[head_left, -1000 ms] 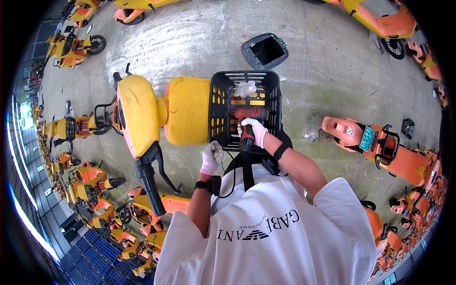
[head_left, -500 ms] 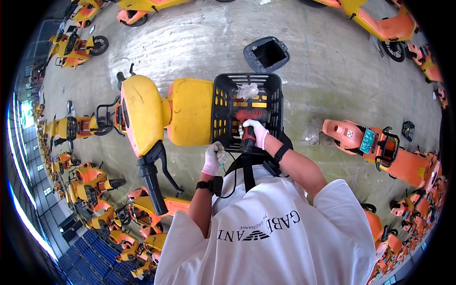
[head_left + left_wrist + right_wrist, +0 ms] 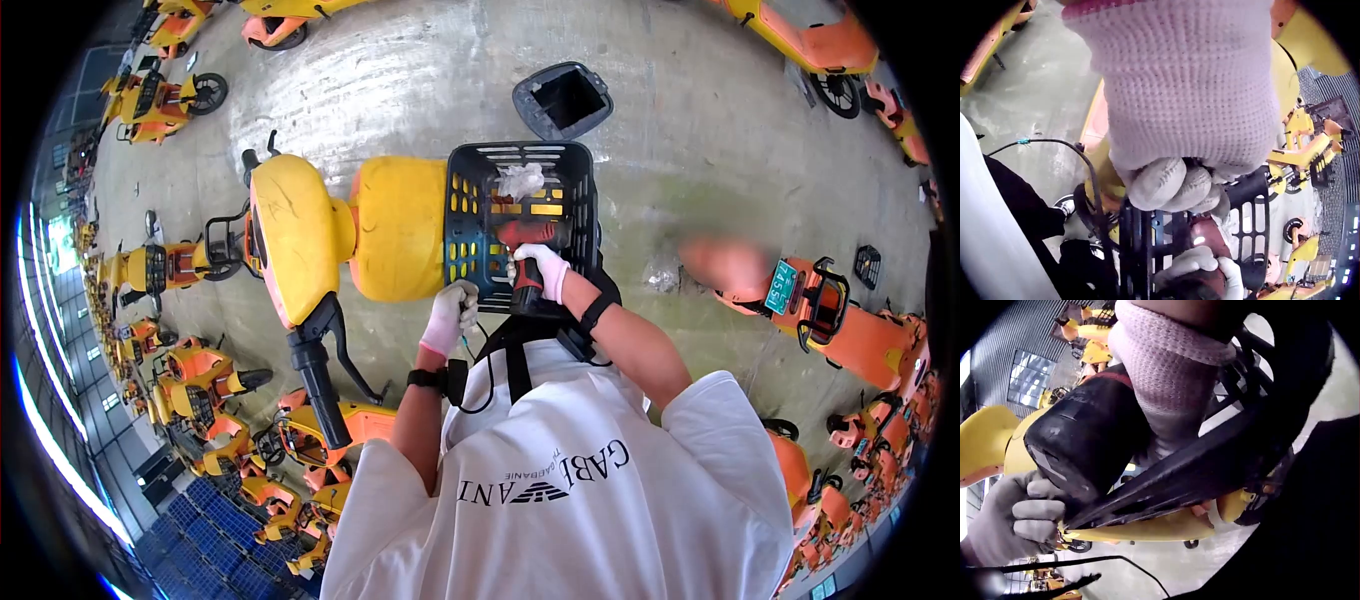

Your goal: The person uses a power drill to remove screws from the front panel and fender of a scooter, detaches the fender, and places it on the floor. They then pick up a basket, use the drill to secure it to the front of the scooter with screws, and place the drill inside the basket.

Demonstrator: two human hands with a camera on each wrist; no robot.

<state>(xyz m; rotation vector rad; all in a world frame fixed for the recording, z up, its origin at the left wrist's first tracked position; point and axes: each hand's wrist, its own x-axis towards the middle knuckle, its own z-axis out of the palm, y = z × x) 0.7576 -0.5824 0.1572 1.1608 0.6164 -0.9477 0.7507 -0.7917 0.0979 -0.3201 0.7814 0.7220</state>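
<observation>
My gloved right hand (image 3: 541, 271) grips the handle of a red and black cordless drill (image 3: 535, 236) inside the black basket (image 3: 463, 152). In the right wrist view the drill's black battery (image 3: 1079, 440) juts over the basket's near rim. My gloved left hand (image 3: 452, 314) is beside the basket's near left corner, fingers curled into the palm. Its curled fingers (image 3: 1159, 182) overlap the basket in the left wrist view; the palm is hidden. A crumpled clear plastic bag (image 3: 520, 180) lies in the basket.
The basket sits behind the yellow seat (image 3: 400, 230) of a scooter whose handlebar grip (image 3: 318, 390) points toward me. A dark open box (image 3: 563, 101) lies on the concrete floor beyond. An orange scooter (image 3: 855, 345) stands to the right. A thin black cable (image 3: 1088, 164) hangs near my left hand.
My left hand has moved slightly up and forward, closer to the basket corner. My right hand still holds the drill in nearly the same place.
</observation>
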